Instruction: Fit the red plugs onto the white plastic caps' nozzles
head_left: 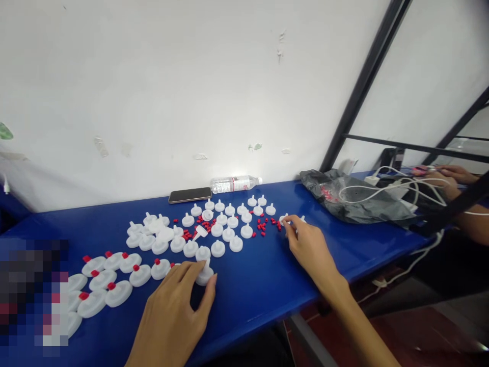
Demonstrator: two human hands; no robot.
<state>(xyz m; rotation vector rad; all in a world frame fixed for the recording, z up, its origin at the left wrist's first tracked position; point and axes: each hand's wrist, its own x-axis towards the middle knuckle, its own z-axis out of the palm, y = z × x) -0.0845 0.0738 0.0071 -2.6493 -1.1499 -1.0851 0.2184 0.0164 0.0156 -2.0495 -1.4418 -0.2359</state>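
My left hand (175,311) has its thumb and forefinger around a white round cap with a nozzle (205,274), low over the blue table's front part. My right hand (307,242) reaches to the right end of the rows, its fingertips pinched beside another white nozzle cap (283,219) and some small red tips (278,226); whatever lies between those fingers is hidden. Many white nozzle caps (218,248) stand upright mid-table, with loose red tips (206,223) scattered among them. At the left, white caps (119,293) carry red tips on their nozzles.
Against the wall lie a phone (190,194) and a clear water bottle (235,184) on its side. A grey plastic bag (359,204) and white cables (382,184) cover the right side of the blue table (267,280). Another person's hands (454,176) are beyond the black frame (362,76).
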